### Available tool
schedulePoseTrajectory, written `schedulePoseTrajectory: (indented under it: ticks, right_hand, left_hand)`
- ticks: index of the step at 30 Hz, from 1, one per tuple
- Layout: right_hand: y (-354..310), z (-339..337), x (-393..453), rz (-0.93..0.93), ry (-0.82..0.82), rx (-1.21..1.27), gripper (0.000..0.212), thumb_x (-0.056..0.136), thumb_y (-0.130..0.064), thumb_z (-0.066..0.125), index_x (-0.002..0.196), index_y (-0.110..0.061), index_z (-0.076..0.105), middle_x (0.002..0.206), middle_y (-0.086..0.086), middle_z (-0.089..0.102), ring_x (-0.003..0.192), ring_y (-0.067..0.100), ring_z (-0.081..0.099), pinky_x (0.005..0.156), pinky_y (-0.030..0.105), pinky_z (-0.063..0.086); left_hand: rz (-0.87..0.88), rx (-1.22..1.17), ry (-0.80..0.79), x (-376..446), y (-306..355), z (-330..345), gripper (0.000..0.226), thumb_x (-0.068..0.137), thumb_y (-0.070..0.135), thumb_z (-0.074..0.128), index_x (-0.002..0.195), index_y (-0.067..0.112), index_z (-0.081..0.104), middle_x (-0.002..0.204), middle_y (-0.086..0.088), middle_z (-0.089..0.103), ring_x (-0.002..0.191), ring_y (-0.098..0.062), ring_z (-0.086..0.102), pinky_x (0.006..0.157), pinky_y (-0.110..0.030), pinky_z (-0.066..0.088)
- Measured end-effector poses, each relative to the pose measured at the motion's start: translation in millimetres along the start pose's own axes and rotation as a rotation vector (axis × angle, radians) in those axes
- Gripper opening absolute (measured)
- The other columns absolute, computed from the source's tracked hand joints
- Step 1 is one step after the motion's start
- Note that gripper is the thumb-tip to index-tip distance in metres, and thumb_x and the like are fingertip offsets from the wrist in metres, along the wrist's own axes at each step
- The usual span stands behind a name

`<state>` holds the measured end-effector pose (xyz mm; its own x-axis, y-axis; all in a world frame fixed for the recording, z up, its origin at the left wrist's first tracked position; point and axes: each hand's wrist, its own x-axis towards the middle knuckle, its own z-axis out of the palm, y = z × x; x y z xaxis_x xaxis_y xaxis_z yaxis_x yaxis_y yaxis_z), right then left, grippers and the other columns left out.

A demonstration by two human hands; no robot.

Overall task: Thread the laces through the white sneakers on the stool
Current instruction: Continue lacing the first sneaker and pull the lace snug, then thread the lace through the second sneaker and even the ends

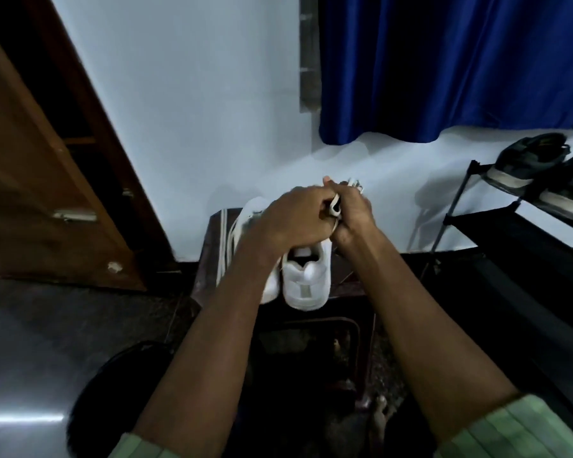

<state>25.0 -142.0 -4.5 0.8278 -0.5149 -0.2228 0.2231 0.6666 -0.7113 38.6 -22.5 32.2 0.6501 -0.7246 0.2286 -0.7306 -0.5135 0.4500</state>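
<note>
1. Laces (224,246) first, far left on the stool (209,259): a loose white lace lies along the stool's left edge beside the shoes. Expect it soft, light, floppy, w/ no stiffness except at the tip. Take it near the tip, not mid-length, or it'll flop.

2. Left sneaker (245,219), mostly hidden under your left forearm. White, prob. light, w/ a soft upper and stiffer sole. Steady it by the heel or side wall if it shifts.

3. Left hand (298,219) is curled, fingers bent toward the right hand, above the shoes. Looks like it pinches the lace (335,208) you're working, but the contact point is hidden, so I can't say exactly where.

4. Right sneaker (306,282): heel toward you, toe end under your hands, standing on the stool and touching its mate. The heel tab looks firm enough to brace against.

5. Right hand (353,216) is clenched round a bunch of white lace, loops poking out at the top. Thin flat lace prob. slips through fingers, so keep the pinch close to the end.

6. Eyelets aren't visible from here; can't tell how many are threaded.

7. Far right: dark shoes (540,173) on a black rack (477,223), well apart from the stool.
</note>
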Motion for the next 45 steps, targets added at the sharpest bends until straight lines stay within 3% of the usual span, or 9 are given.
schedulePoseTrajectory:
  ticks: [3, 8, 14, 19, 24, 29, 33, 38, 45]
  right_hand:
    - [17.0, 29.8, -18.8, 0.117, -0.102, 0.116, 0.024, 0.101, 0.01, 0.049, 0.087, -0.008, 0.056, 0.082, 0.013, 0.069, 0.063, 0.023, 0.068, 0.063, 0.041, 0.06]
    - [87.8, 69.3, -50.9, 0.193, -0.24, 0.091, 0.038, 0.102, 0.011, 0.042, 0.117, -0.02, 0.059, 0.091, 0.011, 0.064, 0.059, 0.022, 0.068, 0.053, 0.035, 0.059]
    - [216.4, 113.7, -86.9, 0.493, -0.388, -0.102, 0.023, 0.093, 0.002, 0.045, 0.088, -0.016, 0.06, 0.073, 0.01, 0.06, 0.064, 0.023, 0.062, 0.063, 0.035, 0.05]
    - [308.5, 130.9, -116.1, 0.837, -0.473, 0.008, 0.025, 0.083, -0.031, 0.064, 0.081, -0.007, 0.057, 0.073, 0.009, 0.061, 0.065, 0.026, 0.062, 0.065, 0.032, 0.054]
    - [405.7, 101.5, -104.5, 0.717, -0.283, -0.522, 0.015, 0.105, -0.01, 0.06, 0.091, -0.007, 0.065, 0.08, 0.008, 0.065, 0.056, 0.013, 0.064, 0.047, 0.026, 0.053]
    - [466.9, 41.9, -74.1, 0.617, -0.29, -0.961, 0.035, 0.102, 0.003, 0.056, 0.137, -0.002, 0.057, 0.11, 0.007, 0.064, 0.071, 0.02, 0.061, 0.05, 0.028, 0.044]
    - [501.9, 23.0, -62.6, 0.625, -0.458, -1.121, 0.054, 0.104, 0.001, 0.054, 0.155, 0.005, 0.034, 0.142, 0.009, 0.056, 0.09, 0.02, 0.063, 0.047, 0.017, 0.047]
    - [529.4, 6.8, -45.7, 0.651, -0.553, -1.381, 0.07, 0.101, -0.009, 0.061, 0.162, -0.01, 0.025, 0.158, 0.015, 0.042, 0.135, 0.031, 0.05, 0.1, 0.037, 0.05]
    - [514.7, 0.4, -42.1, 0.488, -0.573, -1.571, 0.043, 0.098, -0.002, 0.058, 0.14, -0.012, 0.055, 0.134, 0.012, 0.061, 0.116, 0.031, 0.061, 0.092, 0.039, 0.053]
  left_hand:
    - [-0.021, -0.392, 0.128, -46.3, -31.4, -23.5, 0.038, 0.086, 0.023, 0.081, 0.121, 0.028, 0.067, 0.105, 0.008, 0.069, 0.077, -0.006, 0.068, 0.079, -0.021, 0.051]
    - [-0.082, -0.46, 0.273, -130.7, -85.5, -29.7, 0.08, 0.075, 0.025, 0.092, 0.142, 0.034, 0.051, 0.118, 0.005, 0.065, 0.102, -0.01, 0.069, 0.087, -0.037, 0.062]
    - [-0.395, -0.412, 0.627, -215.9, -152.9, -40.7, 0.037, 0.08, 0.014, 0.085, 0.112, 0.031, 0.075, 0.076, 0.014, 0.072, 0.066, -0.008, 0.071, 0.063, -0.033, 0.057]
    - [-0.875, 0.075, 0.581, -274.0, -203.1, -38.2, 0.016, 0.086, 0.046, 0.071, 0.095, 0.033, 0.07, 0.087, 0.011, 0.072, 0.087, -0.021, 0.07, 0.075, -0.037, 0.057]
    - [-1.041, -0.36, 0.497, -318.7, -265.5, 14.1, 0.018, 0.079, 0.031, 0.07, 0.094, 0.031, 0.081, 0.087, 0.003, 0.077, 0.088, -0.022, 0.075, 0.079, -0.034, 0.059]
    - [-1.48, -0.942, 0.993, -349.4, -302.7, 79.5, 0.026, 0.091, 0.001, 0.064, 0.107, 0.019, 0.075, 0.07, -0.001, 0.065, 0.053, -0.013, 0.052, 0.042, -0.016, 0.042]
    - [-1.577, -0.9, 1.128, -361.9, -330.5, 114.8, 0.028, 0.096, 0.0, 0.056, 0.112, 0.013, 0.074, 0.068, -0.001, 0.062, 0.052, -0.012, 0.049, 0.042, -0.017, 0.038]
    - [-1.566, -0.892, 1.075, -360.7, -358.3, 136.6, 0.027, 0.097, -0.006, 0.052, 0.111, 0.006, 0.071, 0.073, -0.004, 0.064, 0.059, -0.012, 0.056, 0.049, -0.017, 0.044]
    - [-1.591, -0.953, 0.917, -338.1, -354.5, 159.1, 0.026, 0.1, 0.0, 0.054, 0.096, 0.018, 0.073, 0.086, -0.003, 0.072, 0.073, -0.014, 0.065, 0.059, -0.024, 0.05]
